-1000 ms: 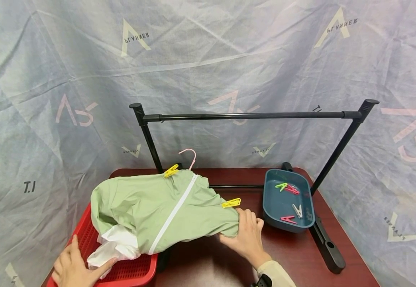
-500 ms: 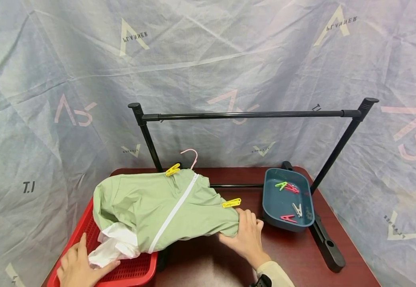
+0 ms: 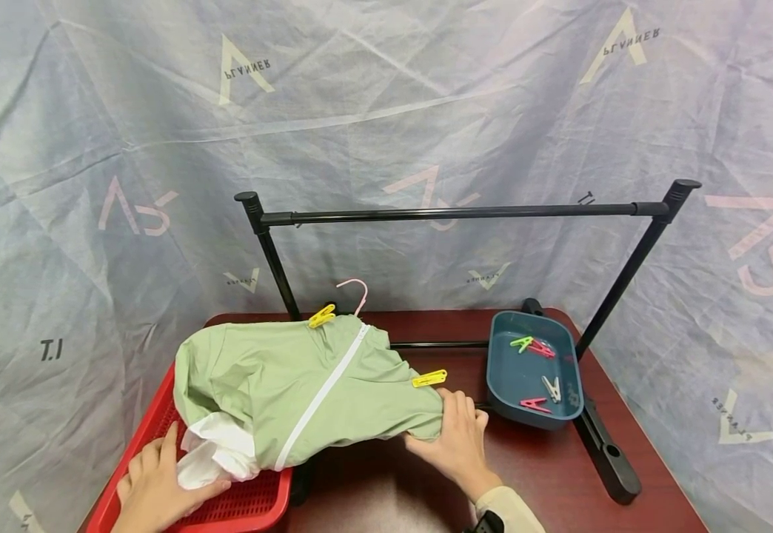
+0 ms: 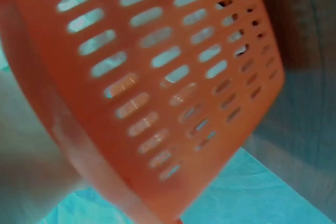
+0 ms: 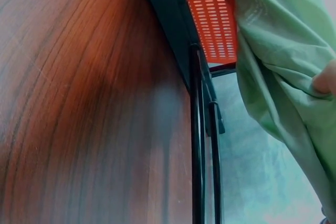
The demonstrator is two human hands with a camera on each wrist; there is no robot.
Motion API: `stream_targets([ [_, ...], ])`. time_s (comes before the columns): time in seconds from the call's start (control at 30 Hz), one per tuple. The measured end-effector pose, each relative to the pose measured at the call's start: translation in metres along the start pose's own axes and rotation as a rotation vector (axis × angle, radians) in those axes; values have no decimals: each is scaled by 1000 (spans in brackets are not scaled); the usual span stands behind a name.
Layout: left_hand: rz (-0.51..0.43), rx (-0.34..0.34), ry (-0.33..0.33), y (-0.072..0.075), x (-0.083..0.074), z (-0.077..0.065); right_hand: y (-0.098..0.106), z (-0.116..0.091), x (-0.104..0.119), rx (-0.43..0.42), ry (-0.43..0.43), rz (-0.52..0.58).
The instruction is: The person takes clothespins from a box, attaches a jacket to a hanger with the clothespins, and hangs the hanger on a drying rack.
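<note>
A light green zip-up jacket (image 3: 306,392) with a white zip lies across the red basket (image 3: 280,503), partly over the table. A pink hanger's hook (image 3: 362,296) sticks out at its top. Yellow clothespins (image 3: 429,378) are clipped at two spots on the jacket. My right hand (image 3: 456,448) grips the jacket's right end, fingers on top and thumb beneath. Inside the basket my left hand (image 3: 156,481) reaches around a crumpled white cloth (image 3: 220,448), thumb and fingers spread either side of it. In the left wrist view the basket wall (image 4: 157,98) hides the fingers.
Behind the jacket stands a black rack (image 3: 460,213) with a top bar and feet on the dark red table (image 3: 386,488). To the right, a blue tray (image 3: 526,370) holds several small clothespins (image 3: 534,405). A printed grey sheet (image 3: 426,96) hangs at the back.
My left hand has moved right and slightly up, closer around the white cloth. The jacket's left side has shifted slightly right. My right hand keeps its hold on the jacket.
</note>
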State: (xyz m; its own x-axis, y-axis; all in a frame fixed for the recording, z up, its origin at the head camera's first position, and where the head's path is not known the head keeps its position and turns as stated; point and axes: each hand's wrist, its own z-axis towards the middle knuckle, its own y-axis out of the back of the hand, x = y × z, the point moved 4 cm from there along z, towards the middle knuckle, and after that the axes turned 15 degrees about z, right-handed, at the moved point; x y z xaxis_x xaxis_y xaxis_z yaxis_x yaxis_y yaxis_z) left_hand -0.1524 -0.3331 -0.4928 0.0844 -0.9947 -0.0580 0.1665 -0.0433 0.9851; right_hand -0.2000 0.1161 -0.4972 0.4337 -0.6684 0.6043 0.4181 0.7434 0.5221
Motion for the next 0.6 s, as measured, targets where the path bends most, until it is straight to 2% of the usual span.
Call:
stream_targets([
  [0.2, 20, 26, -28, 2, -3, 5, 0, -1, 0, -2, -6, 0],
  [0.6, 45, -10, -74, 1, -8, 13, -1, -3, -1, 9, -66, -7],
])
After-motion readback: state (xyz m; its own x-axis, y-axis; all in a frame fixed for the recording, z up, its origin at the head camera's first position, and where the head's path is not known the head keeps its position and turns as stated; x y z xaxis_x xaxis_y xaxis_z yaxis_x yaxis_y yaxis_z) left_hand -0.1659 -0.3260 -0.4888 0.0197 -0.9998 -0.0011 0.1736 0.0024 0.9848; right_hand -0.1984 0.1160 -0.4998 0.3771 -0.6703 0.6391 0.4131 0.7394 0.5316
